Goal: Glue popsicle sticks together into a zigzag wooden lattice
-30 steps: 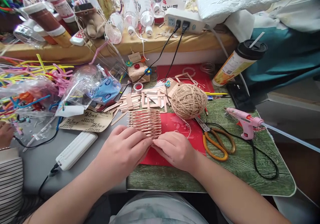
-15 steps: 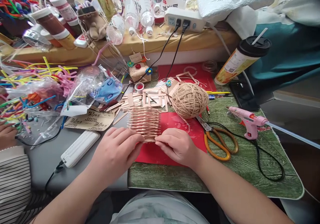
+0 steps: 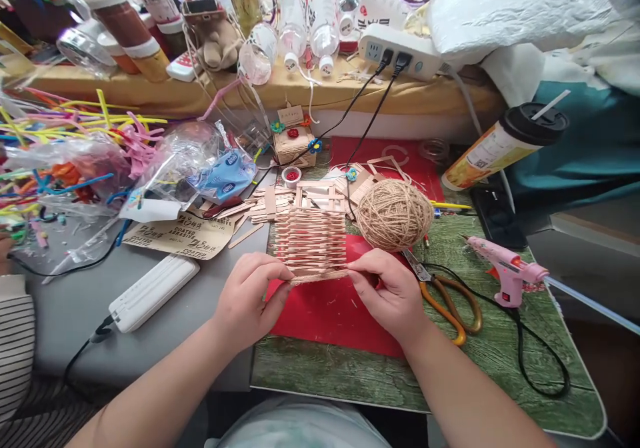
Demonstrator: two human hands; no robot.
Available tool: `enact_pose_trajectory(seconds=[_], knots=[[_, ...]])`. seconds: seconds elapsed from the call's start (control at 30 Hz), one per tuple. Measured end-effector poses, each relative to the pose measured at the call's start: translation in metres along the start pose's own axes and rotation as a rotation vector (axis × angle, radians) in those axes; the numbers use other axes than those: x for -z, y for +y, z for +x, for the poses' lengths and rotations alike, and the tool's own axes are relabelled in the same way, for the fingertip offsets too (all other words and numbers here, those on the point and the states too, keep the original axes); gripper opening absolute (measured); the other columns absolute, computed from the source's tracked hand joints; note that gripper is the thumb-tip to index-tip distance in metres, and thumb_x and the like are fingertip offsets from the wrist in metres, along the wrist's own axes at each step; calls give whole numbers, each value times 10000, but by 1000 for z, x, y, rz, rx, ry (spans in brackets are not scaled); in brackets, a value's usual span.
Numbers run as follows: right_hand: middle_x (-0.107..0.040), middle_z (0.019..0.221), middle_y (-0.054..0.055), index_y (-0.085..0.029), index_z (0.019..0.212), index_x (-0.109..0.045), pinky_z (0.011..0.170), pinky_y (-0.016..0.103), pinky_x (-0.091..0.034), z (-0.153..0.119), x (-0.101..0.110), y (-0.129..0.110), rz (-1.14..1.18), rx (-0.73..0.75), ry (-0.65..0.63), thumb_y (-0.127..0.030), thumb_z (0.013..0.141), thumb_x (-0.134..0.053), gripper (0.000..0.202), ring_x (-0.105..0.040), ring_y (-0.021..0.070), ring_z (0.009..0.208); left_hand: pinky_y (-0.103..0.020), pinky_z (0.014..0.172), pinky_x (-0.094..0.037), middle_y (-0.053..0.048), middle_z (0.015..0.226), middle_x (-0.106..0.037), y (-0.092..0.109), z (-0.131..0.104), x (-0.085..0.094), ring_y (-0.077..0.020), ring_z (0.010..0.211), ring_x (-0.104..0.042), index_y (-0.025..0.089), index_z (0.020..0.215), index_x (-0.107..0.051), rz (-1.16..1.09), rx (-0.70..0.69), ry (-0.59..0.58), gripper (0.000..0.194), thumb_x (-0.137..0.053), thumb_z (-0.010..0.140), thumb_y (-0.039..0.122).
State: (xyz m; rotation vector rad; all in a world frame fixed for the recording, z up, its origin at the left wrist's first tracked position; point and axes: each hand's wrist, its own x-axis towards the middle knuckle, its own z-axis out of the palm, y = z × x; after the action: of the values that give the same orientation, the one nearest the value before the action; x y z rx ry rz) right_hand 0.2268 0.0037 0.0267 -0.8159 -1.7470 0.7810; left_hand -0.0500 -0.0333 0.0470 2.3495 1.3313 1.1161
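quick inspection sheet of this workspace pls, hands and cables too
Surface: green wood-grain board beside a grey tabletop; red sheet on the board.
Work items: slatted stack of pale wooden sticks; thin tan strip along its near edge, attachment unclear; round ball of tan twine; metal scissors with orange-brown handles; pink plastic glue gun.
Clutter: loose pale wooden sticks, brown printed abrasive sheet, clear plastic bag.
Hands: left hand and right hand each pinch one end of the strip.
Cables: looped black cord beside the glue gun; black plugs in a long white power strip.
Surroundings: tall black-lidded cup; another person's striped sleeve.
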Motion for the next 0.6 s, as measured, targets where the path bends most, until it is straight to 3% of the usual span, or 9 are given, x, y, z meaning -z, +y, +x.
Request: enact_pose_trajectory(seconds=[0.2,0.47,0.6], knots=[[-713,871,24,-256,1079,-765,648,324,-503,0,-1,10,51,-64,-9,-146,963,-773,159,-636,169,731,-316,845,-533,-19,944,-695,-12,-6,-13,-171,919,-661,228,1092,-624,-131,22,45,265,-675,945,12],[-694,882,21,-266,1063,-761,667,313,-498,-6,-9,15,234,-257,-24,-239,1018,-742,56,-630,172,766,-323,835,-551,-31,977,-678,-24,-17,-15,-173,918,-659,232,1117,-644,-290,180,51,240,-677,970,45],[-689,857,24,-251,1027,-768,676,320,-511,-5,-9,19,255,-269,-37,-286,1005,-773,41,-625,179,759,-340,830,-552,-34,959,-675,-27,-18,-15,-181,906,-664,236,1099,-651,-323,214,60,181,-672,994,91]])
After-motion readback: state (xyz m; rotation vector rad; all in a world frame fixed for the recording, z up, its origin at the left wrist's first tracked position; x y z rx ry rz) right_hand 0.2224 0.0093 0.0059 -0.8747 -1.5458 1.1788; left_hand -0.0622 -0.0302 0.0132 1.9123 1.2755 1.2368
